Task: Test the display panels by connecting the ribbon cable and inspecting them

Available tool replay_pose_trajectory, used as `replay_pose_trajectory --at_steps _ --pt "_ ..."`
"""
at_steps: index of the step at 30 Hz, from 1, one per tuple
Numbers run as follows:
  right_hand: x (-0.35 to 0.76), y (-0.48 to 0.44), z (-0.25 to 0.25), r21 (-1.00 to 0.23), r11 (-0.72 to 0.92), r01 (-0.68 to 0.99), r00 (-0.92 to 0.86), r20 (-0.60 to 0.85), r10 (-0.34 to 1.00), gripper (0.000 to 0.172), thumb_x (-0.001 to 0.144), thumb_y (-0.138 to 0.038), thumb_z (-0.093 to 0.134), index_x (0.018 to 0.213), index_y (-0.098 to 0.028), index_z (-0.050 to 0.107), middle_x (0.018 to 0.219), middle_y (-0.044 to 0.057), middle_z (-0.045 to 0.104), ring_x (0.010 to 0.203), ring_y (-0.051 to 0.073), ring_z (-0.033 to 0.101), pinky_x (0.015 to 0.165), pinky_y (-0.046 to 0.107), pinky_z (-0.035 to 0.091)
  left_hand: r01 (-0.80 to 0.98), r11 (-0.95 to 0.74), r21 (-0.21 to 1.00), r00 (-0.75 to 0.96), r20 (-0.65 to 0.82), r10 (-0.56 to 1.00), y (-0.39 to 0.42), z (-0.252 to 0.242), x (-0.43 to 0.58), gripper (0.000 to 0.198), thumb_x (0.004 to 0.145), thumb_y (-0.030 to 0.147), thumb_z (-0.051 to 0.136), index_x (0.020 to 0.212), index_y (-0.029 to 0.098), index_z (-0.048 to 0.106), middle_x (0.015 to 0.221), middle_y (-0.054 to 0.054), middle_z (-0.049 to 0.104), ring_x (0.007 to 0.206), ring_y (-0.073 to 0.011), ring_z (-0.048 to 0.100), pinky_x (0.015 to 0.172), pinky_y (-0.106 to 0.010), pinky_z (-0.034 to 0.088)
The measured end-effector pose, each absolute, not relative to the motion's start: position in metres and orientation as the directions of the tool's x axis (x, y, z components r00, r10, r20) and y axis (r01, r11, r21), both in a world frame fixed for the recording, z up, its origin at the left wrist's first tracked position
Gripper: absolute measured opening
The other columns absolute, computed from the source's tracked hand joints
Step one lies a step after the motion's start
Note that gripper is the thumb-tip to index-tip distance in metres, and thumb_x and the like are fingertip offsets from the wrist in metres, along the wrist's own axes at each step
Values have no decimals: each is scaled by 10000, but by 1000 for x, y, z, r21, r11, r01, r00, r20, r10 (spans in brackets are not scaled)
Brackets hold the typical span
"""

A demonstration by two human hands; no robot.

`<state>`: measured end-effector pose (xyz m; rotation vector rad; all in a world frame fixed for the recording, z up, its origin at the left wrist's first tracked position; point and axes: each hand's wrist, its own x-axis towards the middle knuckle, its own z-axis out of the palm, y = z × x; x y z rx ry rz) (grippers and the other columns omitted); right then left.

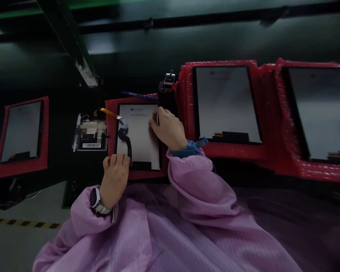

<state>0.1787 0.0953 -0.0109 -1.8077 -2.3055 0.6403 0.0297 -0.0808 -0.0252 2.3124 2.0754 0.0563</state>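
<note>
A flat display panel (140,138) lies on a red padded tray (110,113) in front of me. A black flex cable (124,136) curls over its left side, and an orange ribbon (109,112) runs off toward a small circuit board (91,135) on the left. My left hand (115,179) grips the panel's lower left corner with curled fingers. My right hand (167,128) holds the panel's upper right edge, fingers closed on it. Both arms wear pink striped sleeves; a watch sits on my left wrist, a blue strap on my right.
More panels rest in red bubble-wrap trays at right (228,104), far right (320,113) and far left (21,132). A blue pen (138,95) and a metal clip (168,81) lie behind the tray. The floor with yellow-black tape (22,223) shows lower left.
</note>
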Motion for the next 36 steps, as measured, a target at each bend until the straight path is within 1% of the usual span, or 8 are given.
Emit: replay_pose_trajectory --at_steps 6,12,16,19,25,31,33,36 --pt "179 96 -9 -443 177 879 -274 -166 947 316 961 -280 474 1236 -155 566 1215 155 627 1031 306 630 808 404 502 986 -126 105 123 40 992 -82 -25 26 268 925 26 390 1040 180 577 1032 -93 609 935 -254 520 899 -431 397" --pt "179 99 -15 -431 194 881 -246 -67 967 395 943 -251 518 1296 -75 545 1304 206 528 1230 343 505 986 436 465 923 -71 377 -44 289 956 -75 -22 12 135 997 159 435 1014 195 564 923 -55 602 887 -207 562 819 -356 467" --pt "178 103 -20 -442 189 877 -218 -15 976 532 936 -261 532 1421 -57 452 1333 230 484 1238 360 463 1007 467 437 952 -77 298 -16 298 954 -68 -24 5 291 989 333 525 1253 221 572 1228 -125 554 1159 -273 524 1009 -440 466" --pt "175 106 -23 -436 258 862 -255 67 965 466 962 -274 486 1408 -139 489 1354 201 464 1236 352 448 987 466 431 967 -90 237 35 229 973 -61 -32 2 363 985 395 520 1307 236 574 1390 -144 475 1298 -324 437 1103 -514 411" --pt "169 114 -31 -363 387 847 -387 76 919 410 991 -352 461 1334 -150 559 1388 184 493 1261 356 446 1032 490 392 977 9 215 -64 253 965 -40 -39 -13 399 990 390 482 1345 219 541 1399 -166 480 1308 -356 419 1121 -576 375" --pt "165 123 -38 -362 362 859 -365 62 929 559 1008 -411 427 1461 -84 452 1542 192 413 1371 368 376 1114 526 318 937 141 321 -313 588 746 -45 -24 -16 350 993 243 444 1329 207 534 1321 -169 549 1276 -328 480 1087 -594 376" --pt "164 126 -39 -373 351 859 -356 58 933 573 1013 -412 407 1478 -78 428 1561 187 396 1379 373 363 1106 532 323 939 24 343 -231 578 783 -57 -24 -6 304 986 238 479 1278 219 561 1239 -146 590 1214 -295 530 1064 -532 410" --pt "161 133 -38 -393 325 860 -317 87 945 502 1026 -371 362 1425 -89 477 1507 189 450 1326 364 394 1067 517 355 937 -106 334 -40 402 915 -74 -33 11 298 975 246 530 1270 224 562 1249 -136 581 1201 -277 530 1049 -474 426"
